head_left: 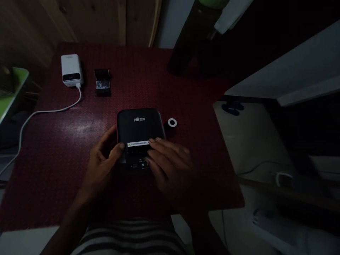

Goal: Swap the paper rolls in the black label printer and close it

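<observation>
A black box-shaped device [139,129] with a white logo and a yellow-and-white warning label sits in the middle of a dark red table [66,141]. My left hand [102,164] grips its left side, thumb on the top near the label. My right hand [170,164] lies over the device's near right part, its fingers spread across the front panel with the small buttons. A small black roll with a white core [172,123] lies just right of the device.
A white power bank [71,69] with a white cable [47,110] lies at the far left. A small black object [102,82] lies beside it. A green surface [10,92] stands at the left edge. White furniture and a cable [255,148] are at the right.
</observation>
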Available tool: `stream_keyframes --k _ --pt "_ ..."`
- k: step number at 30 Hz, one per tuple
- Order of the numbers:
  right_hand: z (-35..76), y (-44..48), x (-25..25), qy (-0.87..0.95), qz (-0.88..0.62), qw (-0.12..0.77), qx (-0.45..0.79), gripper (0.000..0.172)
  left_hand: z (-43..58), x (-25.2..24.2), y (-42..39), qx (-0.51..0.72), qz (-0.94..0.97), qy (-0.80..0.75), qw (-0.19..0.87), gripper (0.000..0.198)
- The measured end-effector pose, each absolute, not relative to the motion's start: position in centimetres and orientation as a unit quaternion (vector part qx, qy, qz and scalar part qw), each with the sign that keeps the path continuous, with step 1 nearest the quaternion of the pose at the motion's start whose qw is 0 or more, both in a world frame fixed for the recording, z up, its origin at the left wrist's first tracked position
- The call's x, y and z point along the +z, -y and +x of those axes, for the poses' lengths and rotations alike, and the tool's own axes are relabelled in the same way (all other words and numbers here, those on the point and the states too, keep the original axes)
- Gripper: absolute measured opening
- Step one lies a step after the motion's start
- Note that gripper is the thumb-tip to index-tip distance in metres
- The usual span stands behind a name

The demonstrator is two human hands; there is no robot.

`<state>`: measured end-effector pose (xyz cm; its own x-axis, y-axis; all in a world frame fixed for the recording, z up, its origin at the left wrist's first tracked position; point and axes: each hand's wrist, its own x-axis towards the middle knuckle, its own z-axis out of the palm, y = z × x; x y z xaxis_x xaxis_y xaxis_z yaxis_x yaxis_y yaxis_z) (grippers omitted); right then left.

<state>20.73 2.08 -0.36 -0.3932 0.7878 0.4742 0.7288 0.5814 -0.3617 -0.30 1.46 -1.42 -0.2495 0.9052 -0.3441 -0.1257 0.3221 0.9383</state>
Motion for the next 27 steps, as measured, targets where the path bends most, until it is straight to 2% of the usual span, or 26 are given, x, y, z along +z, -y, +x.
stream_keyframes --k 5,12,20,24,27 --pt "20.5 -1.9 -0.5 0.828 -0.459 0.317 0.055 0.019 -0.6 -1.6 -1.5 0.487 0.339 -0.614 0.520 0.075" --pt "19.7 -1.8 -1.7 0.814 -0.434 0.385 0.034 0.015 -1.0 -2.4 -2.1 0.505 0.415 -0.583 0.482 0.064" --pt "21.2 -1.0 -1.5 0.775 -0.463 0.429 0.033 0.028 -1.0 -1.8 -0.4 0.520 0.386 -0.570 0.506 0.058" --pt "22.2 0.1 -2.3 0.728 -0.523 0.434 0.096 0.022 -1.1 -1.5 0.4 0.501 0.361 -0.577 0.535 0.064" --pt "22.6 0.7 -3.1 0.681 -0.561 0.447 0.149 0.024 -0.9 -1.5 0.4 0.500 0.357 -0.591 0.523 0.063"
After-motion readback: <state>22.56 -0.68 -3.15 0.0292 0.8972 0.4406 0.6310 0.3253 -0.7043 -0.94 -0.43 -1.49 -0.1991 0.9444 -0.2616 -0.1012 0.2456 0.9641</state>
